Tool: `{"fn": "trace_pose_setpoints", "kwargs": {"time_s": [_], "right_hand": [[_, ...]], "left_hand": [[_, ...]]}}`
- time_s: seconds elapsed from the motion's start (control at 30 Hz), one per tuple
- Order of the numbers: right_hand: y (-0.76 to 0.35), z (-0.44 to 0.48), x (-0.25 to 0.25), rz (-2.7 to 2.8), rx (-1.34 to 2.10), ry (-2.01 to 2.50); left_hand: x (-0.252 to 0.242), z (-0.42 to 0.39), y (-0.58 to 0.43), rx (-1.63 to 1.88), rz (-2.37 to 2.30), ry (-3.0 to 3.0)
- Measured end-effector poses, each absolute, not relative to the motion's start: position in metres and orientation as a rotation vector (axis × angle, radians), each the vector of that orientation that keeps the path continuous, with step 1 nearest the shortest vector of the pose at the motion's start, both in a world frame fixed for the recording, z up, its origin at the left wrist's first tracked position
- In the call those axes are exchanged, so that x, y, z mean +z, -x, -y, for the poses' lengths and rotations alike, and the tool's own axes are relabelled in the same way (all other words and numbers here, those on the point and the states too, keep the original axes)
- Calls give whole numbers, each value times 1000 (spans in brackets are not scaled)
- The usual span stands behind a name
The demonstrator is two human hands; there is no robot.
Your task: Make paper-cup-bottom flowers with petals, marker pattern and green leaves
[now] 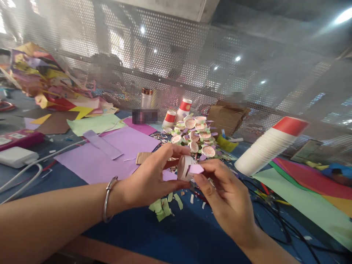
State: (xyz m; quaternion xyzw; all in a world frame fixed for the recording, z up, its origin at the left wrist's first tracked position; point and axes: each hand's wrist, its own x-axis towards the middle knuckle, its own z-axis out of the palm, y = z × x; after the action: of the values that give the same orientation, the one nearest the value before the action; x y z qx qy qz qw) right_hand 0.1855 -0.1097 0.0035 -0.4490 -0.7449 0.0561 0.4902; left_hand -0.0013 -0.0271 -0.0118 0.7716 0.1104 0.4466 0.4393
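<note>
Between thumb and fingers, my left hand [156, 172] grips a short white paper cup piece [184, 168], shaped like a low ring. A small purple paper piece [195, 169] with a pointed end lies against its side, pinched by the fingertips of my right hand [224, 198]. Just beyond stands a pile of similar cup pieces [194, 136] with green and purple paper tabs. Below my hands lie small green paper strips [162, 209]. A large purple paper sheet [110, 154] bearing a cut strip [103, 145] spreads to the left of my left hand.
A leaning stack of white cups [264, 150] and coloured paper sheets [308, 194] lie on the right, beside black cables [275, 216]. Two red-and-white cups [184, 108] and a cardboard bundle [227, 117] stand behind. Paper scraps [44, 77], a white adapter [18, 157] and its cable occupy the left.
</note>
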Motion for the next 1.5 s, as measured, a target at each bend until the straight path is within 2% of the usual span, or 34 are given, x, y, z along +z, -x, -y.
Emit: {"fn": "trace_pose_setpoints", "kwargs": {"time_s": [0.33,0.7,1.5], "right_hand": [[-186,113,5,1868,431,1082],[-185,114,8,1818,654,1100],[-186,118,7,1944,512,1098]], "left_hand": [[-4,27,8,1087,-370,-2100],[-8,31,-1,808,-362,-1550],[-1,31,1,650,-341,-1410]]}}
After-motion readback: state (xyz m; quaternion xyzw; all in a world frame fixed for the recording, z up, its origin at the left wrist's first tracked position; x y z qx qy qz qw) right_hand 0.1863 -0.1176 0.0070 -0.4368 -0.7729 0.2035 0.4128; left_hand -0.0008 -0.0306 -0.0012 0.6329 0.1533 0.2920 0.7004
